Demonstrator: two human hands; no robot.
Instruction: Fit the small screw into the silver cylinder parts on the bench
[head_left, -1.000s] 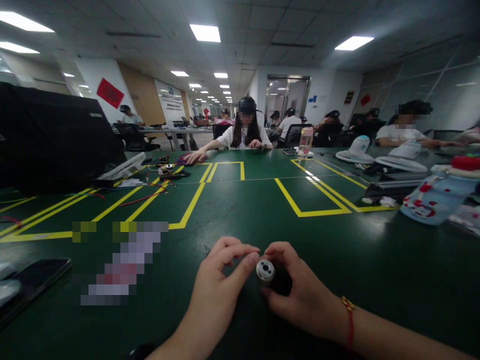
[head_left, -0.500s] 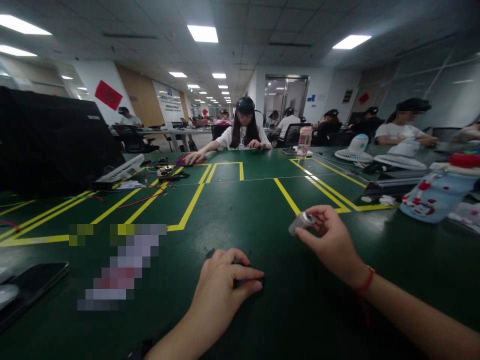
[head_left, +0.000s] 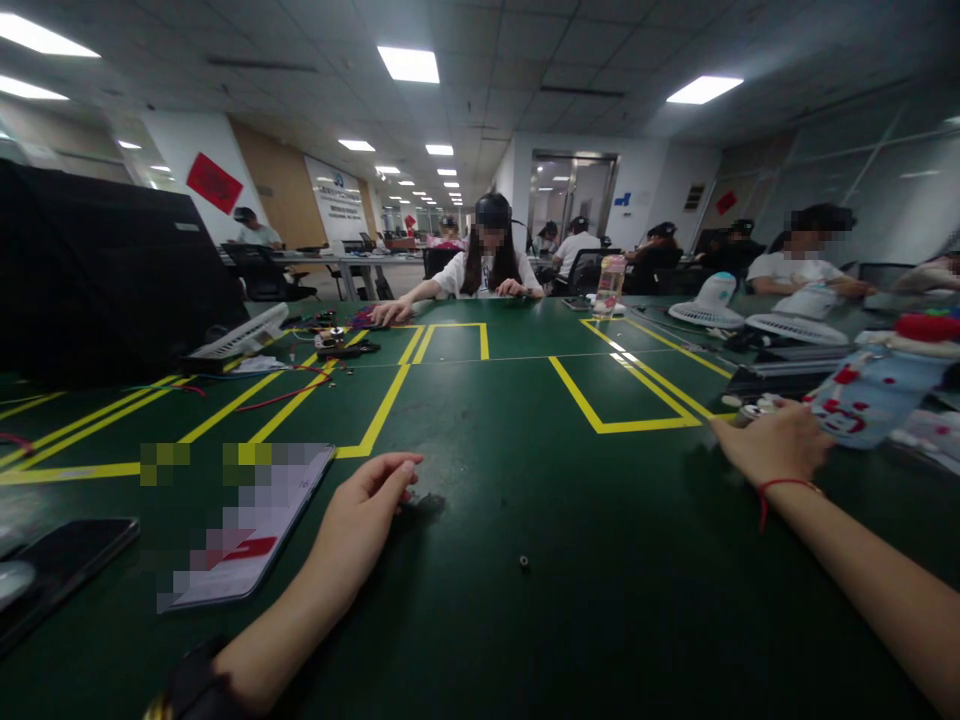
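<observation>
My right hand point(head_left: 780, 440) reaches out over the right side of the green table, its fingers closed about a small silver metal cylinder point(head_left: 750, 412) that is partly hidden. Blue and patterned, a bottle with a red top point(head_left: 862, 390) stands right beside that hand. My left hand point(head_left: 367, 505) is at centre-left with its fingers curled and pressed together; what is in them, if anything, I cannot make out. By its fingertips a dark patch point(head_left: 427, 507) shows on the tabletop. A tiny dark metal piece with a hole point(head_left: 524, 563) lies between my two hands.
To the left lie a phone with a lit screen point(head_left: 277, 530) and a dark phone point(head_left: 67, 560). Wires and small parts point(head_left: 330, 345) are farther back near a black box point(head_left: 105, 280). White fans point(head_left: 705, 305) stand at the right. A person point(head_left: 487, 260) sits opposite.
My right hand has carried the silver cylinder right, up to beside the bottle. My left hand has drawn back to the left, uncovering the tiny metal piece on the table.
</observation>
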